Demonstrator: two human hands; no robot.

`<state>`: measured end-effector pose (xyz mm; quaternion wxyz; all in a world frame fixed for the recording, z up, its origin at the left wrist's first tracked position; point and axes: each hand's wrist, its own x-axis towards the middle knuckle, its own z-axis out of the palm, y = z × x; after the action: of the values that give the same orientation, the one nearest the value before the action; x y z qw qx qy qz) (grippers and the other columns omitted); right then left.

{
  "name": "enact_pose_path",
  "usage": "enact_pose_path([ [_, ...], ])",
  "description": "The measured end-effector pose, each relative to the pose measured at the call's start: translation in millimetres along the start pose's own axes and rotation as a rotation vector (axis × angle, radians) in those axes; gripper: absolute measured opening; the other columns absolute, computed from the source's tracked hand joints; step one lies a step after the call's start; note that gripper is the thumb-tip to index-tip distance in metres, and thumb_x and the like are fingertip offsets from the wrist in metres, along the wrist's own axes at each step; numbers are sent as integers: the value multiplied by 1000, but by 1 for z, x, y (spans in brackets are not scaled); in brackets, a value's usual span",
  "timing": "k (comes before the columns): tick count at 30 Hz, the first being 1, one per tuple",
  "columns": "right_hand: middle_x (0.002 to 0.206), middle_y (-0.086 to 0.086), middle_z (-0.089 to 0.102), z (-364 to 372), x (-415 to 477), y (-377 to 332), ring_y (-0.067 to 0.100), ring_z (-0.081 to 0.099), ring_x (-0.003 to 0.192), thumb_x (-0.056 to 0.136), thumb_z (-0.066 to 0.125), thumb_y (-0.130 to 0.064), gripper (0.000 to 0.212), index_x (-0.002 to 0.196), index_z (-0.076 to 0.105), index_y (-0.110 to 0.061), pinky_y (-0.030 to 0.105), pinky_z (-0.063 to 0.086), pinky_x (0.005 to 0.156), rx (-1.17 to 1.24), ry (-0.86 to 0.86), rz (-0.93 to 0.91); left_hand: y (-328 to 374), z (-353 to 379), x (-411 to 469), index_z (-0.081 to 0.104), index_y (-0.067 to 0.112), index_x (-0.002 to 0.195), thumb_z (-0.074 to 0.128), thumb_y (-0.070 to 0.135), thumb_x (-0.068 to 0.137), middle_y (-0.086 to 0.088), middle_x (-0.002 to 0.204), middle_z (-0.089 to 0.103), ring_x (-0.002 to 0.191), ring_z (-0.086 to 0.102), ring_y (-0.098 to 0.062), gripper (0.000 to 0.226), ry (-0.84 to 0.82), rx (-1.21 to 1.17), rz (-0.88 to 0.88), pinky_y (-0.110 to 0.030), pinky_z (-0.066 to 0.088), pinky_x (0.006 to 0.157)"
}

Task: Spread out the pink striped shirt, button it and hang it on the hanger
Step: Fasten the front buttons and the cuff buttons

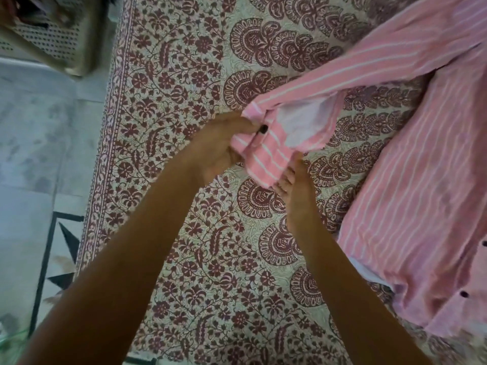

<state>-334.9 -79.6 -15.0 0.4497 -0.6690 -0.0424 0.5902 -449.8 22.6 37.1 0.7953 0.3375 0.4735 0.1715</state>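
Observation:
The pink striped shirt (pixel 411 180) lies on the bed at the right, its body running down the right edge with dark buttons along the placket. One sleeve (pixel 369 67) stretches from the upper right toward the middle. My left hand (pixel 224 146) grips the sleeve's cuff (pixel 266 151), thumb beside a dark cuff button (pixel 263 129). My right hand (pixel 297 191) pinches the cuff's lower edge from below. The cuff is open, showing its white lining. No hanger is in view.
A bedspread (pixel 184 101) with maroon floral print covers the bed. At the left lies a pale tiled floor (pixel 34 154) with a dark border pattern. A perforated plastic basket (pixel 52 32) stands at the top left.

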Motion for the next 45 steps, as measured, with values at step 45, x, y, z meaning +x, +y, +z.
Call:
enact_pose_path([
  [45, 64, 0, 64, -16, 1, 49, 15, 57, 54, 81, 64, -17, 11, 81, 72, -9, 27, 44, 55, -412, 355, -485, -112, 10, 11, 69, 7, 86, 64, 10, 77, 6, 79, 62, 65, 58, -2, 11, 272, 883, 493, -7, 47, 64],
])
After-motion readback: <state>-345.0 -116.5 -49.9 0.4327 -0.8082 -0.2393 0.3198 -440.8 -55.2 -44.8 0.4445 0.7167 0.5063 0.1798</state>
